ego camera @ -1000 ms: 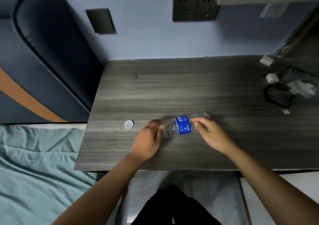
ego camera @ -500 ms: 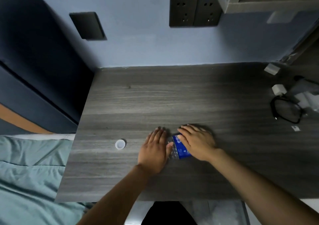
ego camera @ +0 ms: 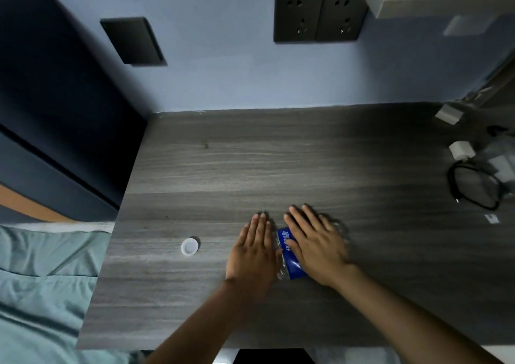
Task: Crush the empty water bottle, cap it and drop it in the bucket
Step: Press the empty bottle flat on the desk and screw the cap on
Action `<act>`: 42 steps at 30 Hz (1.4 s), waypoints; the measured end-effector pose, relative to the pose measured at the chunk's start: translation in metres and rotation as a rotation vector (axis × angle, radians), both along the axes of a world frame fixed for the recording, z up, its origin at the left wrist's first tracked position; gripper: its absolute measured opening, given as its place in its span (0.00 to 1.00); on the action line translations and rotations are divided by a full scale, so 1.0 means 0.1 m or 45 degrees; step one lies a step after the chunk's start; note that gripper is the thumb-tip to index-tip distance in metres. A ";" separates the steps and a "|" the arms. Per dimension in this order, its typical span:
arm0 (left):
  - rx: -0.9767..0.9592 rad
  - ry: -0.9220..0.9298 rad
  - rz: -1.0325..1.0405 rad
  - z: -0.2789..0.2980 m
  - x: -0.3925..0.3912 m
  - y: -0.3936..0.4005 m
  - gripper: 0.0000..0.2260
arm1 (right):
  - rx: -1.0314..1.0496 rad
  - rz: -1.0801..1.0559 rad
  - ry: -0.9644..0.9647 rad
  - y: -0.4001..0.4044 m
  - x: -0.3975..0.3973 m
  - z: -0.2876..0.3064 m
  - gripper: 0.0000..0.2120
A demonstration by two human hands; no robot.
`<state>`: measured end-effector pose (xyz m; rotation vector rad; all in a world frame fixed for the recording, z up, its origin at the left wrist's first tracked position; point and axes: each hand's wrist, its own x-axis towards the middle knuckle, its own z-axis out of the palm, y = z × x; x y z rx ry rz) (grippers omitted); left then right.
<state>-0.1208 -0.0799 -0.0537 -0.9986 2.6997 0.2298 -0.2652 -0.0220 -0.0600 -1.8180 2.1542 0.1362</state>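
Note:
A clear water bottle with a blue label lies on its side on the grey wooden table, near the front edge. My left hand rests flat, fingers straight, over its left end. My right hand lies flat on the label and the right part, palm down. Only a strip of label and crinkled plastic shows between the hands. The white cap sits loose on the table, a hand's width left of my left hand. No bucket can be made out.
A black cable loop, a white charger and small items lie at the table's right end. A bed with a teal sheet adjoins on the left. A dark shape sits below the front edge.
A second ago both hands held the bottle by its ends just above the table. Now it lies under both flat palms and looks flatter.

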 end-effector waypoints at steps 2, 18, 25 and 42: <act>0.015 0.042 -0.048 -0.01 -0.01 -0.02 0.23 | 0.034 0.017 -0.008 -0.03 -0.01 -0.01 0.27; 0.017 -0.042 -0.187 -0.11 -0.06 -0.07 0.28 | 0.072 0.099 0.030 -0.08 -0.13 0.02 0.27; 0.047 -0.058 -0.206 -0.16 -0.07 -0.08 0.29 | 0.046 0.027 0.116 -0.02 -0.08 0.07 0.31; 0.383 0.156 0.061 0.15 0.10 -0.09 0.24 | -0.056 -0.003 0.090 0.08 -0.02 0.13 0.31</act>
